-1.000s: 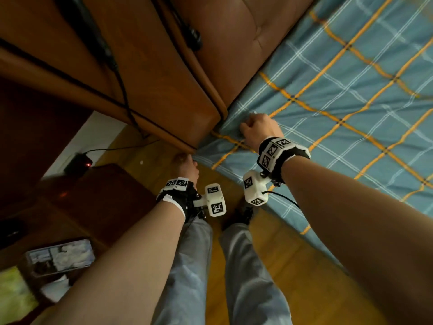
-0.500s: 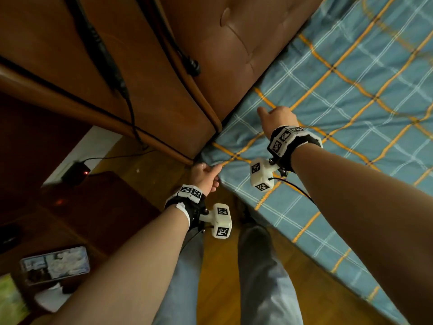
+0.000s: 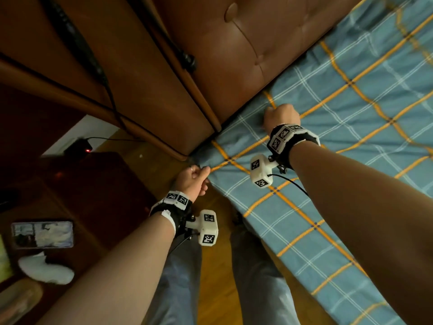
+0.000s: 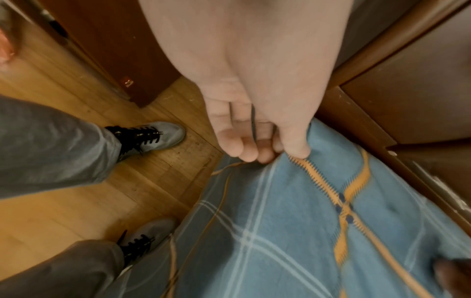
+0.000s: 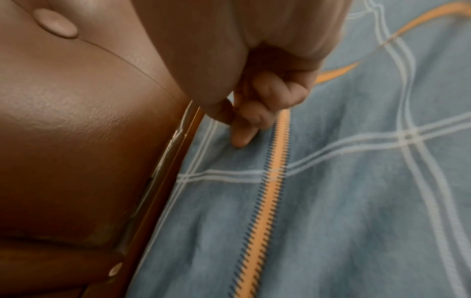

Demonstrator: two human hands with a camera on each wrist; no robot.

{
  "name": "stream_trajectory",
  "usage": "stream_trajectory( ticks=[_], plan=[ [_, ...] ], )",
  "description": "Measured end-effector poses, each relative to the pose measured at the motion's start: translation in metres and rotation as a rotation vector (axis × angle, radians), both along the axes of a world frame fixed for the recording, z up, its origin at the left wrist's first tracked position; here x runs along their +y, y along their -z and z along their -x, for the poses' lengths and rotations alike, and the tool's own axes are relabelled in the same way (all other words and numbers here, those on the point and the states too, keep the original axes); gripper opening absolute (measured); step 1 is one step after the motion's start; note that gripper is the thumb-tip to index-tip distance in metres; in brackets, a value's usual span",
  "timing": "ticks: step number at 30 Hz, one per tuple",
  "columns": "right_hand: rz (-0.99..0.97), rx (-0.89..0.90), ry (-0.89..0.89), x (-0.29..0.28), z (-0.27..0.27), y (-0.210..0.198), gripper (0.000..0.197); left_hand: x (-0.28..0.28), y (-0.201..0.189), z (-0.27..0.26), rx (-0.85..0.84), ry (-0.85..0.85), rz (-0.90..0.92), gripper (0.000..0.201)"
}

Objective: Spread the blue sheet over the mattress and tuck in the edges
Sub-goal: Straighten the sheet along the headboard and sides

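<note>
The blue sheet (image 3: 351, 141), checked with orange and white lines, lies over the mattress at the right and hangs down its near side. My left hand (image 3: 194, 177) pinches the sheet's corner just below the headboard's end; in the left wrist view its fingertips (image 4: 265, 155) grip the cloth edge of the sheet (image 4: 280, 221). My right hand (image 3: 280, 117) is farther along the head edge, on top of the sheet. Its fingers are curled, and thumb and forefinger (image 5: 239, 139) nip the sheet (image 5: 331, 201) right beside the headboard.
A brown padded headboard (image 3: 246, 55) stands against the mattress head, with a black cable (image 3: 98, 73) down its back. A dark bedside table (image 3: 93, 207) at the left carries a phone (image 3: 42, 234) and white crumpled paper (image 3: 46, 270). My legs and shoes (image 4: 153, 139) stand on the wooden floor.
My left hand has come up from low beside the bed frame and taken hold of the sheet's corner. My right hand has slid along the head edge, away from that corner.
</note>
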State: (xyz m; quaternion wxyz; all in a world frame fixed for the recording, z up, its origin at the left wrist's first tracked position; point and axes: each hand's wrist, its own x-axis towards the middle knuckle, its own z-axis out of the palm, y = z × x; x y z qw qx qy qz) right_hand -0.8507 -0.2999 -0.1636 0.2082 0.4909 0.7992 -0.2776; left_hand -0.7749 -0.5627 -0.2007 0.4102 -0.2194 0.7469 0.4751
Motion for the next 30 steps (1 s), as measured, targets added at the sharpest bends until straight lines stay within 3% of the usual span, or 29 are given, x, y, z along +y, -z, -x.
stream_trajectory(
  ticks=[3,9,14,17,20,23,26,27,30],
  plan=[
    [0.017,0.009,0.009,0.000,0.002,0.006,0.040,0.002,-0.003,-0.001,-0.033,0.016,0.016,0.039],
    [0.080,0.087,0.073,0.000,0.009,0.014,0.026,0.001,0.001,0.003,0.007,0.080,-0.026,0.021],
    [0.131,0.191,0.024,0.000,0.026,0.011,0.027,-0.004,0.004,0.015,-0.003,0.009,-0.042,0.023],
    [0.098,0.101,-0.012,-0.005,0.025,0.013,0.037,-0.004,0.008,0.017,-0.061,0.025,-0.031,0.022],
    [0.010,0.160,-0.049,-0.017,0.015,0.014,0.036,-0.005,0.009,0.015,-0.162,0.032,0.027,0.023],
    [-0.167,0.149,-0.207,-0.022,0.004,0.009,0.034,-0.011,0.008,0.018,-0.180,-0.064,0.052,0.021],
    [-0.253,-0.005,-0.471,-0.024,0.008,0.007,0.036,-0.013,0.000,0.020,-0.109,-0.021,-0.021,0.004],
    [-0.252,-0.059,-0.517,-0.024,0.010,0.005,0.036,-0.011,-0.002,0.019,-0.094,-0.011,-0.052,0.007],
    [-0.190,-0.174,-0.588,-0.025,0.020,0.000,0.035,0.000,-0.008,0.016,-0.097,0.057,-0.076,0.049]
  ],
)
